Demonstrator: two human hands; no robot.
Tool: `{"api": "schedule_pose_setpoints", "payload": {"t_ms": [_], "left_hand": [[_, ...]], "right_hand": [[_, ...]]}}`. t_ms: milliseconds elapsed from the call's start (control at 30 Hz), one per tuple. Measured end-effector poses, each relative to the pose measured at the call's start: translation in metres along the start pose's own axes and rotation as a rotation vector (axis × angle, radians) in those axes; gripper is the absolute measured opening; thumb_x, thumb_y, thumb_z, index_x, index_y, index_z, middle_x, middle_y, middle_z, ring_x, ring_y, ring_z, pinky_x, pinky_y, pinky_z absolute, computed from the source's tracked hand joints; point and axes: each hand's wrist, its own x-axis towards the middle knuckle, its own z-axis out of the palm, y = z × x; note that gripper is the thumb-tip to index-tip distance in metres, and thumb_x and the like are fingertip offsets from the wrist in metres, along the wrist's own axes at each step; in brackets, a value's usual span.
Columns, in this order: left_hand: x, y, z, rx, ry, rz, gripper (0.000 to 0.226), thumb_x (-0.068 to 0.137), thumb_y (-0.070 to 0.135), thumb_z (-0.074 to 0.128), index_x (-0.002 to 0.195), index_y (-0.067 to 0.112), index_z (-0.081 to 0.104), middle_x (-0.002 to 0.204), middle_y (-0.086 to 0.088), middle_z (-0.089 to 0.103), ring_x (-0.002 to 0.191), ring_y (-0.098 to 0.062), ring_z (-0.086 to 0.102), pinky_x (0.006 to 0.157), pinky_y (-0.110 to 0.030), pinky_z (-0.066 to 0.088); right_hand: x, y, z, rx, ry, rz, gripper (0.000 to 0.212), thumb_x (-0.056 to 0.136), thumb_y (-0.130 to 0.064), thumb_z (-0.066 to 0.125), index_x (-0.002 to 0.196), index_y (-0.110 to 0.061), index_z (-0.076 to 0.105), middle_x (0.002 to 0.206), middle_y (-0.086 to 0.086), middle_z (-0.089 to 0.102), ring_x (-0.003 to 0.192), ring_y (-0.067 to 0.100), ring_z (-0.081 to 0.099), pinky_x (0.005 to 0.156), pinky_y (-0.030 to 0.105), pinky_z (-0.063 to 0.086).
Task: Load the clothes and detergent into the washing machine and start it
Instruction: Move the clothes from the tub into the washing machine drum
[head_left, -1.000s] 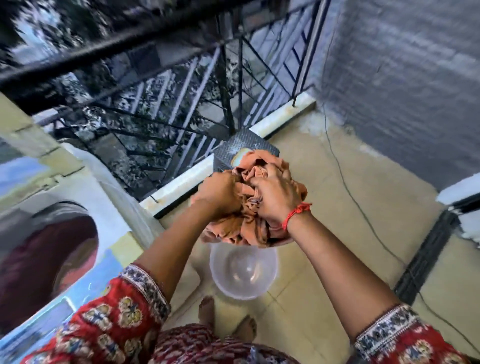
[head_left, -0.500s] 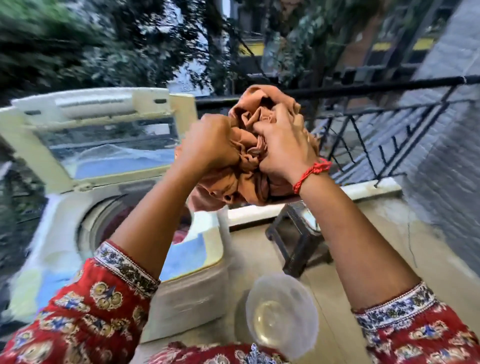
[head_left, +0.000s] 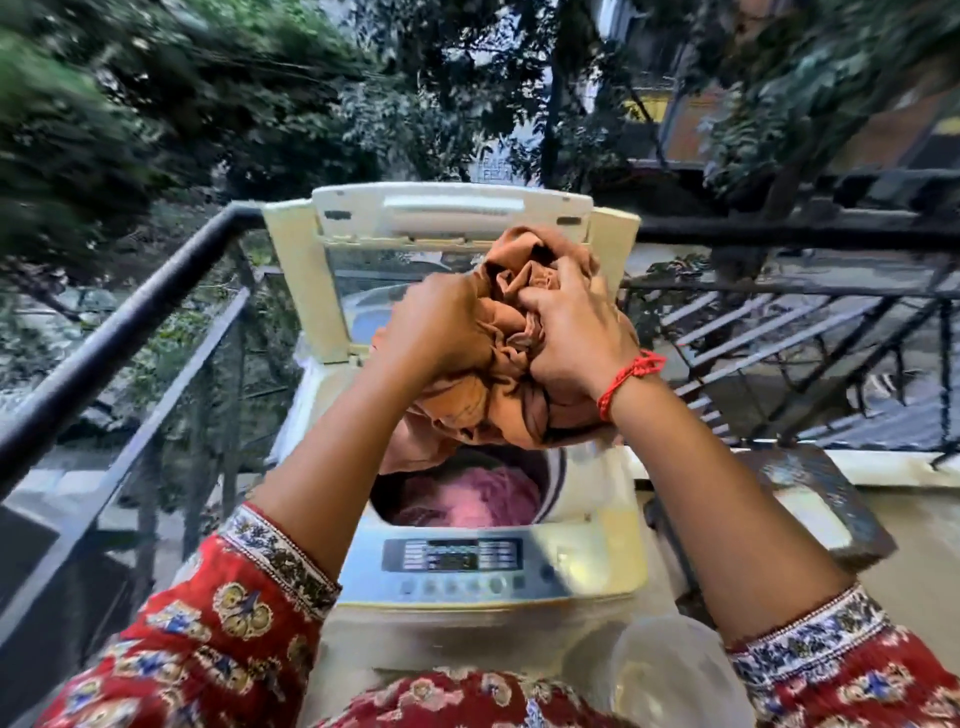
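A bunched orange-brown cloth (head_left: 511, 395) hangs above the open drum of a cream top-loading washing machine (head_left: 597, 530). My left hand (head_left: 441, 327) grips the cloth's left side and my right hand (head_left: 571, 332), with a red thread at the wrist, grips its right side. The machine's lid (head_left: 452, 213) stands raised behind the cloth. Pink and dark red clothes (head_left: 467, 499) lie inside the drum. The control panel (head_left: 452, 556) faces me at the front.
A black balcony railing (head_left: 130, 312) runs on the left and behind the machine. A dark stool (head_left: 826, 499) stands to the right of the machine. A clear plastic bowl (head_left: 670, 670) sits low at the right, near my sleeve.
My view has turned left from the floor and bowl to face the machine. Both hands carried the bunched cloth up and over the open drum.
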Motion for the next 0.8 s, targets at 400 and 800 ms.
{"api": "schedule_pose_setpoints", "payload": {"t_ms": [400, 800], "left_hand": [[0.019, -0.096, 0.093, -0.008, -0.161, -0.011, 0.036, 0.058, 0.053, 0.053, 0.074, 0.023, 0.043, 0.073, -0.010, 0.066, 0.069, -0.037, 0.061, 0.059, -0.039, 0.055], [0.008, -0.104, 0.184, 0.014, -0.424, -0.142, 0.037, 0.069, 0.042, 0.062, 0.099, 0.021, 0.056, 0.093, -0.010, 0.065, 0.088, -0.035, 0.063, 0.066, -0.036, 0.050]], "right_hand": [[0.040, -0.027, 0.124, 0.033, -0.289, 0.073, 0.046, 0.069, -0.041, 0.066, 0.114, -0.041, 0.056, 0.119, 0.007, 0.035, 0.110, 0.043, 0.041, 0.083, 0.048, 0.049], [0.036, 0.016, 0.232, 0.029, -0.515, 0.039, 0.053, 0.065, -0.051, 0.065, 0.115, -0.043, 0.050, 0.123, 0.005, 0.036, 0.107, 0.042, 0.048, 0.087, 0.044, 0.051]]}}
